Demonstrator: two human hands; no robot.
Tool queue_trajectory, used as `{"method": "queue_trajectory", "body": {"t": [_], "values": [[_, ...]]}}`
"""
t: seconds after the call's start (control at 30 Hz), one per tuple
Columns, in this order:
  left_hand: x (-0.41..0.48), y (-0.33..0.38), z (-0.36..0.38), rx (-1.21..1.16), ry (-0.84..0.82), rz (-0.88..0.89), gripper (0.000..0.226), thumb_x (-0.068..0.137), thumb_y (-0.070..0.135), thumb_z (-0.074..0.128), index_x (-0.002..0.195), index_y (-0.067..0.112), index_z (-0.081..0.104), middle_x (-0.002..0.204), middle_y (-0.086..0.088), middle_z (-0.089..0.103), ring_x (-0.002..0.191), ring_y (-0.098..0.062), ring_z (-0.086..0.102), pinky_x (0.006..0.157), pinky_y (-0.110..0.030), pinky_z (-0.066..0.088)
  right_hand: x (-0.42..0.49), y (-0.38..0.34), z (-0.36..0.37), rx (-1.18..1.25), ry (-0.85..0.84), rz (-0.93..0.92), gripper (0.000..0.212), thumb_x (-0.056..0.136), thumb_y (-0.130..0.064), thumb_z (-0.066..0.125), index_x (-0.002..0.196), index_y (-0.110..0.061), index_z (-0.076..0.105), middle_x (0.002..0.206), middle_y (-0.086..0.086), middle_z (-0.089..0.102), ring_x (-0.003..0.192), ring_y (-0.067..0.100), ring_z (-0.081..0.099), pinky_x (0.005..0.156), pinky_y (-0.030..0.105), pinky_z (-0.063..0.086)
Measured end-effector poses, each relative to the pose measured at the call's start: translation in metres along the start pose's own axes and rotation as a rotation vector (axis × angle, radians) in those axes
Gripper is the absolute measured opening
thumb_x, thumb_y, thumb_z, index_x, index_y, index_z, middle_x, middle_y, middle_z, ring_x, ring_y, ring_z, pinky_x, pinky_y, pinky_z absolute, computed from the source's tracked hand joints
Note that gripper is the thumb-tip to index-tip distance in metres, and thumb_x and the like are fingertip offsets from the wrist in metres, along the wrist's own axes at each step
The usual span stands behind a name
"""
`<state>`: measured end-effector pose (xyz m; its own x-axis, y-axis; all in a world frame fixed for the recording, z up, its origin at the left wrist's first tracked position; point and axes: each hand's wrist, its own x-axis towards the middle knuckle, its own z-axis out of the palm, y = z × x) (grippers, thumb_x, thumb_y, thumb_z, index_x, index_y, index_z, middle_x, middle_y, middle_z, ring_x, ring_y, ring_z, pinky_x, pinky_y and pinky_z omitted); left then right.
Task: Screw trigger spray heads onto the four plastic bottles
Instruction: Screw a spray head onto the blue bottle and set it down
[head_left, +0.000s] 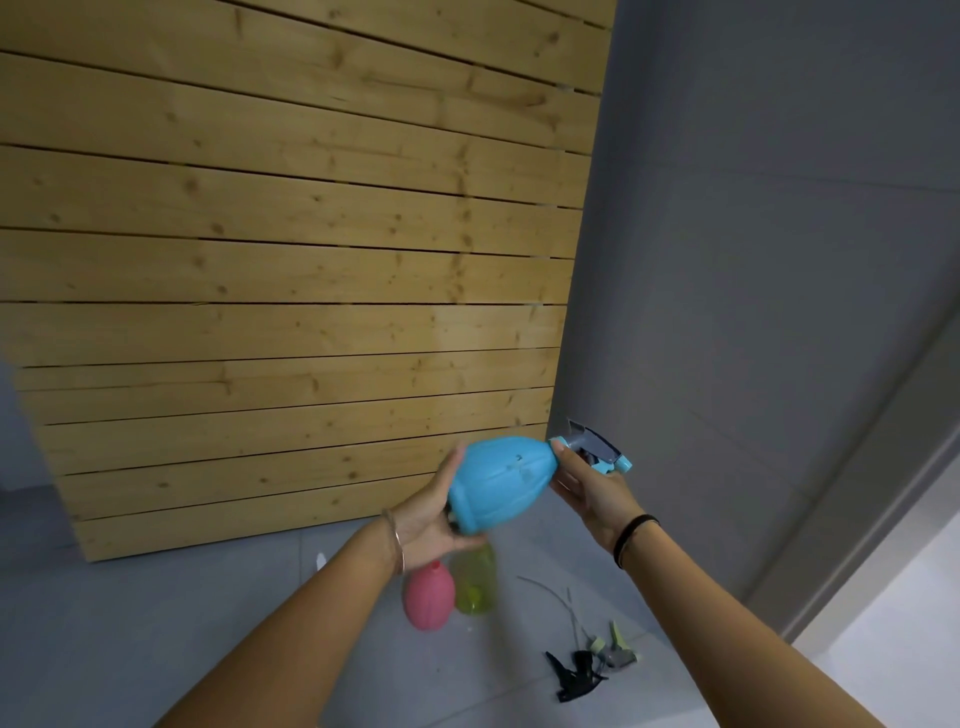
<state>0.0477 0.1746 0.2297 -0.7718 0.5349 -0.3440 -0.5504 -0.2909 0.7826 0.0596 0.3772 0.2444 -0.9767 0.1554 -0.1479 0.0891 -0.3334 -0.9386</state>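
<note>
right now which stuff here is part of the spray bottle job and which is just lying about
Part of the job:
blue bottle, held by left hand
its spray head, at right hand
pink bottle
yellow-green bottle
loose spray heads on the floor

Just there:
wooden slat panel
grey wall

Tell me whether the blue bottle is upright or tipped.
Tipped: the blue bottle lies nearly sideways between both hands, its spray head pointing up and right.

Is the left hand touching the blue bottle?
Touching. The head view shows the left hand cupping the base of the blue bottle, fingers wrapped under it.
</note>
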Motion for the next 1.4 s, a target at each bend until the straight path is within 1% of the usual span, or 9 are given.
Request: {"method": "queue_trajectory", "body": {"t": [0.07,0.2,0.33,0.5,0.63,0.77,0.93,1.1,1.4], "values": [[0.002,-0.004,-0.004,0.068,0.040,-0.125,0.076,0.079,0.069,0.042,0.135,0.019,0.035,0.139,-0.021,0.047,0.119,-0.042,0.054,0.091,-0.051,0.049,-0.002,-0.001,0.004,-0.007,0.003,-0.001,0.042,0.083,-0.020,0.068,0.118,0.000,0.059,0.114,0.016,0.069,0.103,0.023,0.068,0.080,0.025,0.058],[0.009,-0.006,-0.010,-0.025,0.065,0.100,0.088,0.073,0.022,0.077,0.146,0.019,0.027,0.142,-0.016,0.048,0.125,-0.034,0.050,0.102,-0.048,0.043,-0.005,-0.003,0.004,0.012,0.034,0.018,0.035,0.084,-0.020,0.067,0.114,-0.002,0.060,0.113,0.015,0.070,0.097,0.020,0.069,0.070,0.020,0.059],[0.002,-0.005,-0.005,0.056,0.000,-0.098,0.071,0.076,0.069,0.048,0.125,0.018,0.049,0.131,-0.019,0.055,0.122,-0.036,0.052,0.097,-0.052,0.045,-0.004,-0.001,0.008,-0.021,0.009,-0.001,0.045,0.084,-0.019,0.067,0.123,0.001,0.056,0.120,0.017,0.066,0.108,0.026,0.065,0.073,0.022,0.058],[0.012,-0.008,-0.009,0.007,0.063,0.164,0.078,0.072,0.015,0.078,0.139,0.014,0.039,0.135,-0.015,0.054,0.113,-0.027,0.060,0.084,-0.040,0.057,-0.002,-0.001,0.007,0.004,0.037,0.026,0.046,0.085,-0.020,0.066,0.124,0.002,0.055,0.120,0.016,0.066,0.110,0.025,0.064,0.085,0.028,0.052],[0.002,-0.009,-0.004,0.057,0.021,-0.125,0.069,0.078,0.062,0.054,0.129,0.018,0.043,0.132,-0.019,0.053,0.114,-0.038,0.057,0.081,-0.050,0.054,-0.003,0.000,0.012,0.007,0.016,0.013,0.048,0.083,-0.018,0.068,0.124,0.002,0.055,0.121,0.017,0.066,0.108,0.025,0.065,0.080,0.027,0.056],[0.012,-0.009,-0.007,0.022,0.102,0.148,0.068,0.076,0.017,0.073,0.136,0.015,0.041,0.123,-0.010,0.061,0.106,-0.027,0.063,0.082,-0.043,0.056,-0.003,-0.003,0.010,0.040,0.042,0.027,0.047,0.084,-0.020,0.068,0.125,0.000,0.054,0.119,0.014,0.067,0.102,0.021,0.067,0.074,0.022,0.057],[0.005,-0.010,-0.005,-0.026,0.032,-0.124,0.072,0.080,0.069,0.040,0.130,0.018,0.044,0.135,-0.019,0.051,0.122,-0.039,0.052,0.086,-0.053,0.051,-0.004,-0.002,0.012,0.027,0.013,0.024,0.048,0.082,-0.020,0.068,0.124,-0.001,0.055,0.123,0.016,0.065,0.105,0.023,0.066,0.069,0.019,0.058],[0.010,-0.002,-0.005,-0.124,0.066,0.120,0.082,0.063,0.051,0.074,0.134,0.018,0.047,0.117,-0.008,0.065,0.107,-0.024,0.061,0.076,-0.040,0.059,-0.002,-0.004,0.007,0.110,0.035,0.043,0.053,0.083,-0.023,0.068,0.130,-0.003,0.051,0.118,0.011,0.068,0.099,0.016,0.068,0.077,0.023,0.054],[0.009,-0.007,0.006,0.069,0.209,0.122,0.066,0.072,0.041,0.072,0.127,0.023,0.041,0.128,-0.012,0.054,0.107,-0.032,0.062,0.078,-0.046,0.059,0.007,-0.001,0.012,0.095,-0.002,-0.013,0.046,0.085,-0.023,0.065,0.123,0.001,0.058,0.125,0.018,0.063,0.114,0.026,0.062,0.089,0.029,0.052]]}}
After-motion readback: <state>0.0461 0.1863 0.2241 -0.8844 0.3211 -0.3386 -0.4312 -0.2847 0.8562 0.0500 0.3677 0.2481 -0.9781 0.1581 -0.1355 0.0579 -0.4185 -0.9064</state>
